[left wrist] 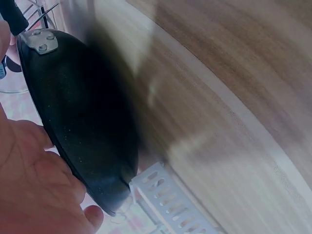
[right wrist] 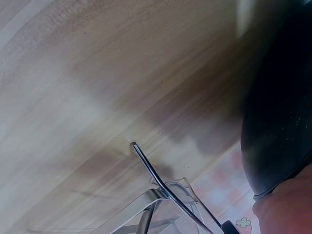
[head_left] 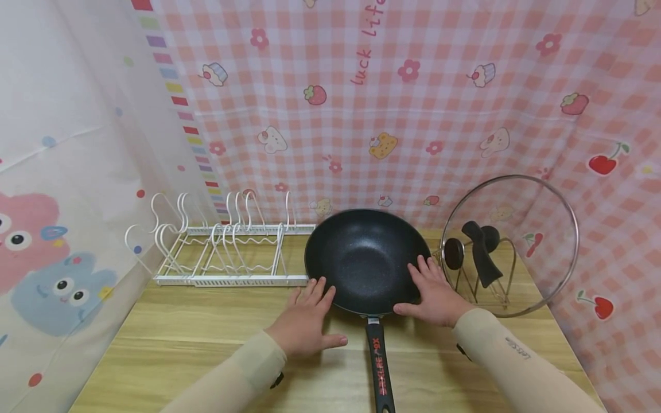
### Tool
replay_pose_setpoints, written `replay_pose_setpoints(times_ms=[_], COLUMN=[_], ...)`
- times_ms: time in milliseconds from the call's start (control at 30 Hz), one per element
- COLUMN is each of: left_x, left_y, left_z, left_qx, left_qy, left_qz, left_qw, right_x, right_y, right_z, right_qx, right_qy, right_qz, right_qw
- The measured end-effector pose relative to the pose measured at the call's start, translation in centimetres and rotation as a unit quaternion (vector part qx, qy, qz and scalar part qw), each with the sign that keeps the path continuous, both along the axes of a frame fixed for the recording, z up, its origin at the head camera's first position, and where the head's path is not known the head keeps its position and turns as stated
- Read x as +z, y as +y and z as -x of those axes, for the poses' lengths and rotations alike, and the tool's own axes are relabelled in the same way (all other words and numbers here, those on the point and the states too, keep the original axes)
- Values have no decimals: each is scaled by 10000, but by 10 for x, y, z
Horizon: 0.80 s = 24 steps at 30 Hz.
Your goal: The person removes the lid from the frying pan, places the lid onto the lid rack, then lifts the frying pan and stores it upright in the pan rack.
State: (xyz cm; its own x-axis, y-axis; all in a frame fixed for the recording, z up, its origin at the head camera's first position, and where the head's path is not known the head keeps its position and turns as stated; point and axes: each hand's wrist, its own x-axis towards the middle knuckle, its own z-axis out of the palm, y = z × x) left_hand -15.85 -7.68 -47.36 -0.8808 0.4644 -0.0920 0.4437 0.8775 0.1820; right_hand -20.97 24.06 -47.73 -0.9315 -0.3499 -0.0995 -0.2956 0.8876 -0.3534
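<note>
A black wok (head_left: 366, 258) sits on the wooden tabletop, its long black handle (head_left: 380, 364) with red lettering pointing toward me. At its lower left rim is my left hand (head_left: 304, 321), fingers spread and thumb out to the side. My right hand (head_left: 431, 295) lies along the right rim, fingertips over the inner wall and thumb near the front edge. In the left wrist view, the fingers of the left hand (left wrist: 44, 175) rest against the rim of the wok (left wrist: 83, 122). The right wrist view shows only a bit of the right hand (right wrist: 287, 204) at the wok's edge.
A white wire dish rack (head_left: 227, 280) stands left of the wok, close to its rim. On the right, a large glass lid (head_left: 576, 241) leans upright at a metal wire stand (head_left: 513, 269), with black handle parts there. A pink checked cloth (head_left: 335, 120) hangs behind.
</note>
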Motion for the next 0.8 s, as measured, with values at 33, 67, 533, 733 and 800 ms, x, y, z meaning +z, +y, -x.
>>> replay_pose_setpoints(times_ms=[33,67,533,733,800], left_x=[0,0,1,1,2], left_y=[0,0,2,3,4], left_z=[0,-1,-3,-3,-3], left_qx=[-11,-19,-55,-6,21], left_qy=[15,26,114,43,4], left_qz=[-5,-5,46,39,38], left_qw=[10000,10000,9999,10000,10000], right_x=[0,1,2,2,2], right_y=[0,0,4,2,0], right_z=[0,1,1,-5,-9], right_qx=[9,20,-9,-276,-389], right_qy=[-22,-33,-91,-184,-218], right_qz=[24,48,206,392,463], right_qw=[10000,10000,9997,9987,9979])
